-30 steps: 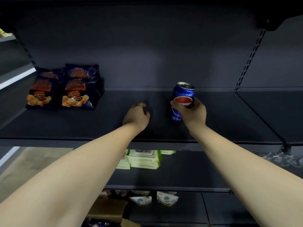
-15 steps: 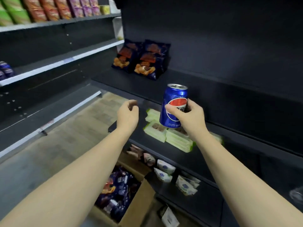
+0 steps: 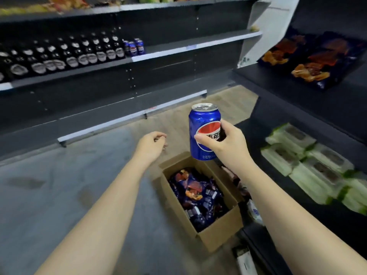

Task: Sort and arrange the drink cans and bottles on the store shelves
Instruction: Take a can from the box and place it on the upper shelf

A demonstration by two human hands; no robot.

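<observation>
My right hand grips a blue cola can upright in mid-air above the aisle floor, fingers wrapped around its lower half. My left hand hangs beside it to the left, loosely curled with nothing in it. Across the aisle, three matching blue cans stand on a shelf at the right end of a long row of dark bottles. Bare shelf runs to the right of those cans.
An open cardboard box of blue snack bags sits on the floor below my hands. On the right, dark shelves hold chip bags and green-white packs. A low shelf edge runs along the far side.
The view has swung left, away from the dark shelf where the can stood, toward the opposite drinks shelf. My right hand has lifted the can off and carried it along; the left hand has left the shelf.
</observation>
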